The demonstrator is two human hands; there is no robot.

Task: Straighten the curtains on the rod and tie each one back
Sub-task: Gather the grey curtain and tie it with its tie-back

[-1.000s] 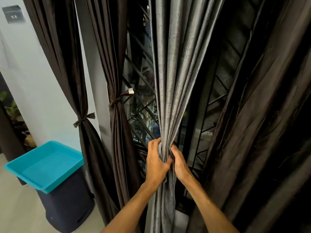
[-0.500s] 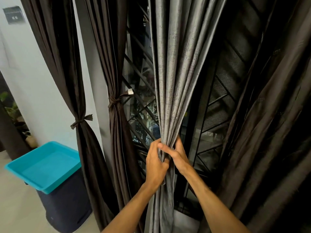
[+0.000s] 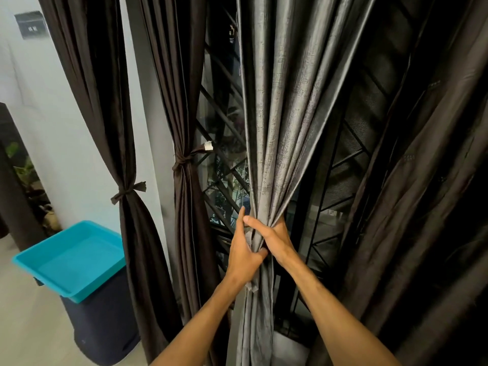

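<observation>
Four curtain panels hang in view. Two dark brown ones at the left, the far-left curtain (image 3: pixel 92 101) and the second brown curtain (image 3: pixel 174 88), are each cinched at mid-height by a knotted tie, making two ties: the left tie (image 3: pixel 128 192) and the second tie (image 3: pixel 184 159). A third brown curtain (image 3: pixel 422 207) hangs loose at the right. Between them, in front of the window grille (image 3: pixel 224 122), hangs the one grey curtain (image 3: pixel 285 114), its folds gathered to a narrow waist.

Both of the person's hands meet at that waist. The left hand (image 3: pixel 243 254) wraps the bunched cloth from the left with the thumb pressed across its front. The right hand (image 3: pixel 274 239) clasps it from the right, fingers curled round the folds and one finger laid over the left hand. Neither hand is slack; both grasp the grey curtain.

One small white tag (image 3: pixel 208 146) sits at the end of the second tie; any print on it is too small to read. One dark wall plate (image 3: pixel 31 25) at the upper left bears pale marks that cannot be read. One teal tray (image 3: pixel 74 260) rests on one dark bin (image 3: pixel 103 328).
</observation>
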